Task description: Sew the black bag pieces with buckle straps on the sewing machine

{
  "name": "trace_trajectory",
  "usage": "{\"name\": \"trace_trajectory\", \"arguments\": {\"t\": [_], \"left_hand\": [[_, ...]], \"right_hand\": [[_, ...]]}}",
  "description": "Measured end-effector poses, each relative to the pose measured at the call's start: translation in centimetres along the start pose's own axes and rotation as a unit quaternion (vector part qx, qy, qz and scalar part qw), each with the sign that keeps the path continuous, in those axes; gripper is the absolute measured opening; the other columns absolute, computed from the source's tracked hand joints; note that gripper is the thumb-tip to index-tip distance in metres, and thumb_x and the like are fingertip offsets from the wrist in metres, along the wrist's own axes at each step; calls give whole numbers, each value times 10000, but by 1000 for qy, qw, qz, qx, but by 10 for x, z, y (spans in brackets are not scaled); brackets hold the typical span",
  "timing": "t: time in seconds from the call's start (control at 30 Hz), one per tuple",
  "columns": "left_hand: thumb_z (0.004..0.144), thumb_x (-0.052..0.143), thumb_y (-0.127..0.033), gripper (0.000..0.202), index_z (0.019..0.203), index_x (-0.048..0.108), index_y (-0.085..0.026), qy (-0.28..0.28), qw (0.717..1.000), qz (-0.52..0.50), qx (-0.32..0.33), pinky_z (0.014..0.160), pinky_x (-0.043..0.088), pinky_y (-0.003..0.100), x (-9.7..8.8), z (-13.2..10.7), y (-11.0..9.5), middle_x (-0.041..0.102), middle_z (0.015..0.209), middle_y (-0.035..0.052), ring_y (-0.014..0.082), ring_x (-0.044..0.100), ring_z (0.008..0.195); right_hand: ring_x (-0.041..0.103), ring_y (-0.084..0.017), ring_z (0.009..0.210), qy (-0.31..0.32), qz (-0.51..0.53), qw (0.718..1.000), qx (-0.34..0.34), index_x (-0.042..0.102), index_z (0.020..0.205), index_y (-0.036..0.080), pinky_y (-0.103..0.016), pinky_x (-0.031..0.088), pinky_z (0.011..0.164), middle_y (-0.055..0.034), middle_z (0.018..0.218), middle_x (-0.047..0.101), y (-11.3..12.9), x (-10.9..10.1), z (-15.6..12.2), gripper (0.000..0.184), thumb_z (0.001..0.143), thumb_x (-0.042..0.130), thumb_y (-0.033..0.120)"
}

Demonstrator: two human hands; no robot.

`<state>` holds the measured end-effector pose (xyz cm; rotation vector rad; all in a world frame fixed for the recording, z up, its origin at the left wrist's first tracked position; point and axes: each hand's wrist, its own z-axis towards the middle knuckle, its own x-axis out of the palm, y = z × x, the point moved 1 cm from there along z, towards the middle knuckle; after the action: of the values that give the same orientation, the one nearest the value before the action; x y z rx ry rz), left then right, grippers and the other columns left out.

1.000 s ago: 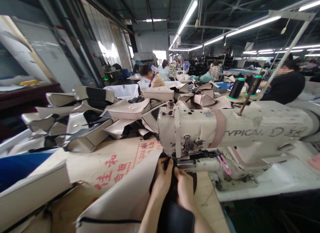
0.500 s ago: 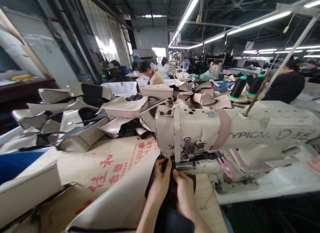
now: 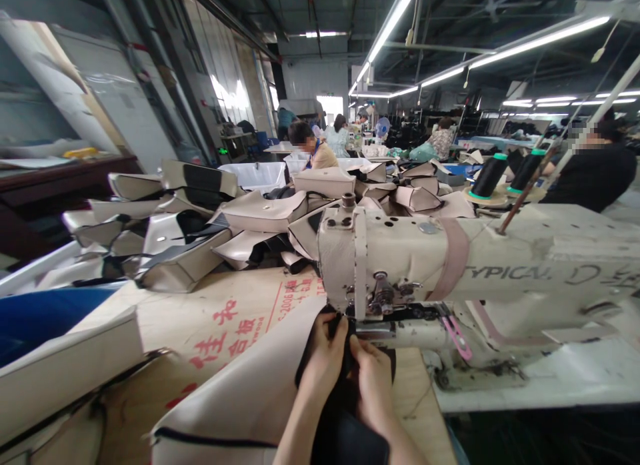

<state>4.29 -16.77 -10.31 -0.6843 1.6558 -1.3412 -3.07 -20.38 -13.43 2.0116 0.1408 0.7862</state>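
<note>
A beige bag piece (image 3: pixel 250 378) with black edging and a black inner side lies over the board in front of me. My left hand (image 3: pixel 323 352) grips its black part (image 3: pixel 345 418) close below the head of the sewing machine (image 3: pixel 390 258). Beside it, my right hand (image 3: pixel 373 375) has thumb and fingers closed on the same black material. Both hands are just left of the machine's metal cylinder arm (image 3: pixel 377 332). The needle area and the fingertips' exact contact are partly hidden.
Many beige and black bag pieces (image 3: pixel 190 258) are heaped behind a plywood board (image 3: pixel 225 318) with red print. Another bag piece (image 3: pixel 70 352) lies at the left. Black thread spools (image 3: pixel 490 175) stand behind the machine. Co-workers (image 3: pixel 315 148) sit farther back.
The whole view has shifted slightly, so the scene sits farther right. Both hands keep their hold on the bag piece beside the machine head; its black-edged lower corner shows more.
</note>
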Motion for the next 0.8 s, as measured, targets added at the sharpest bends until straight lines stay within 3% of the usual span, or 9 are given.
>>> {"name": "trace_trajectory", "arguments": {"t": [0.4, 0.8], "left_hand": [[722, 539, -453, 337, 917, 504, -180, -13, 999, 25, 25, 586, 446, 288, 0, 4, 4, 600, 687, 12, 182, 593, 622], [695, 579, -426, 335, 891, 527, -159, -6, 997, -31, 71, 585, 459, 291, 0, 7, 6, 593, 672, 17, 188, 590, 628]], "right_hand": [[343, -78, 439, -16, 9, 1000, 10, 621, 650, 133, -216, 253, 422, 25, 493, 497, 6, 3, -1, 337, 588, 672, 460], [398, -94, 445, -21, -50, 998, -17, 637, 704, 140, -216, 308, 422, 5, 529, 543, 6, 6, 1, 355, 674, 605, 491]]}}
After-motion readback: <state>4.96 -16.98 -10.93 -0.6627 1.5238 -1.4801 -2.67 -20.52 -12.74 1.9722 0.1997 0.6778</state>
